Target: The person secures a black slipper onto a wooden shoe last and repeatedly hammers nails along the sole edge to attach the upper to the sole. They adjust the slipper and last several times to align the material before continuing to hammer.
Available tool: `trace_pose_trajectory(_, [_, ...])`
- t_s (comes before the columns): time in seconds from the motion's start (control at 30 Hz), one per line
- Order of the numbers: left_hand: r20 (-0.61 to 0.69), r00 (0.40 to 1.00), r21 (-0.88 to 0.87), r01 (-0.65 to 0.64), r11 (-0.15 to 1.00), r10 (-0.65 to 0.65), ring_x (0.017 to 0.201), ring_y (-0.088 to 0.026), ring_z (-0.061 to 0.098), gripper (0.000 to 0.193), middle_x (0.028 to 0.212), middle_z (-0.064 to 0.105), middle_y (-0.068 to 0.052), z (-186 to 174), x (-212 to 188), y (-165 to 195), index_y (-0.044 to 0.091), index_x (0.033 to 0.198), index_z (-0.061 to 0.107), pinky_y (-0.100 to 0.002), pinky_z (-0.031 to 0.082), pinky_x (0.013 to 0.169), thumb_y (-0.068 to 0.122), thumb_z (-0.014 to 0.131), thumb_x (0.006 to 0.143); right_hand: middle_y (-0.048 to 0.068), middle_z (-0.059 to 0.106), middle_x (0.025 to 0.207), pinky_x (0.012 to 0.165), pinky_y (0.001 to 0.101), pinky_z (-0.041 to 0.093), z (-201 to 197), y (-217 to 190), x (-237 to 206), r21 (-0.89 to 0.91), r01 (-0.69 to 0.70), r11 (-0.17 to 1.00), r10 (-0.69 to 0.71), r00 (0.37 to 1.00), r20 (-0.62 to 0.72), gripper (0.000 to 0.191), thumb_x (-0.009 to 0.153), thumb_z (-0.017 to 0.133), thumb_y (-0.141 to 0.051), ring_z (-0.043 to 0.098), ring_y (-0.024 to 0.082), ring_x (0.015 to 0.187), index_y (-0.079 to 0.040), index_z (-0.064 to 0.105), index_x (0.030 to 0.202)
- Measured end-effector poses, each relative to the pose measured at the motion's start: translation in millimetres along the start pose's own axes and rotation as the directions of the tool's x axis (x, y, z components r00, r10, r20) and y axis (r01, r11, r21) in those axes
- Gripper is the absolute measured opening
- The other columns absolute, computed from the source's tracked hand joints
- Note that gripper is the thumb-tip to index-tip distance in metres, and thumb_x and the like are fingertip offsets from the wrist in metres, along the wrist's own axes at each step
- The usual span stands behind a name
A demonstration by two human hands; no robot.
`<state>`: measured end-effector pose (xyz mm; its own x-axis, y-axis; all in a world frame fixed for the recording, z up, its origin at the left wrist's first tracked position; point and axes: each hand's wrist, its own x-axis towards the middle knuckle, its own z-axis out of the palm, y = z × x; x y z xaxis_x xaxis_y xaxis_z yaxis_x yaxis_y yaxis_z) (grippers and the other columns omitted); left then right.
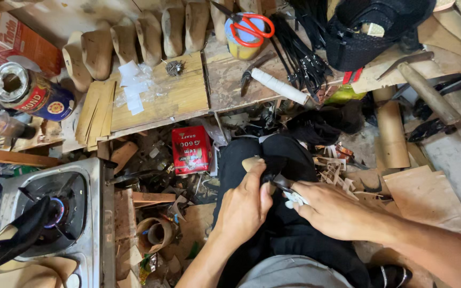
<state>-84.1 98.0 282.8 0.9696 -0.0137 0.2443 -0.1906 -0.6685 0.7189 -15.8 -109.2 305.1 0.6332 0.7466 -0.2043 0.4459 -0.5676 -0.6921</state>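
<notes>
My left hand point(244, 205) grips a wooden shoe last point(253, 162) covered in black material point(286, 154), held on my lap. My right hand point(332, 208) is closed on a small tool point(288, 188) with a pale handle, its dark tip against the black material right beside my left thumb. Both hands touch the same piece. Most of the last is hidden under the black upper and my fingers.
A low wooden bench point(188, 96) ahead carries a row of wooden lasts point(134, 42), orange-handled scissors point(249, 26) on a jar, pliers point(252, 72), black straps and a hammer point(428, 90). A red tin point(190, 150) lies on the littered floor. A lit gas burner point(54, 210) stands at left, cardboard sheets point(428, 197) at right.
</notes>
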Motion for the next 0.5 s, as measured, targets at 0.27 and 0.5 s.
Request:
trace_pose_trajectory(0.27, [0.182,0.976,-0.126,-0.101,0.987,0.123,0.112,-0.051,0.064,0.053,0.144,0.055,-0.03,-27.6,6.4,-9.6,-0.005,0.144,0.046,-0.051,0.053,0.095,0.015,0.058,0.097,0.016,0.066,0.096,0.059,0.0467,0.055,23.5,0.5,2.8,-0.202,-0.011,0.979,-0.031,0.978,-0.204,0.061,0.082,0.066,-0.009,0.07,0.039,0.071,-0.006,0.053,0.142])
trace_pose_trajectory(0.5, [-0.013,0.996,-0.093,0.082,0.992,-0.084,0.111,-0.046,0.067,0.039,0.129,0.068,-0.025,-2.6,2.3,-8.9,0.002,0.139,0.054,-0.048,0.055,0.094,0.017,0.052,0.103,0.018,0.065,0.097,0.061,0.0457,0.057,64.8,9.6,17.0,-0.119,0.198,0.973,-0.231,0.832,-0.504,0.051,0.082,0.066,-0.007,0.07,0.04,0.075,0.001,0.054,0.13])
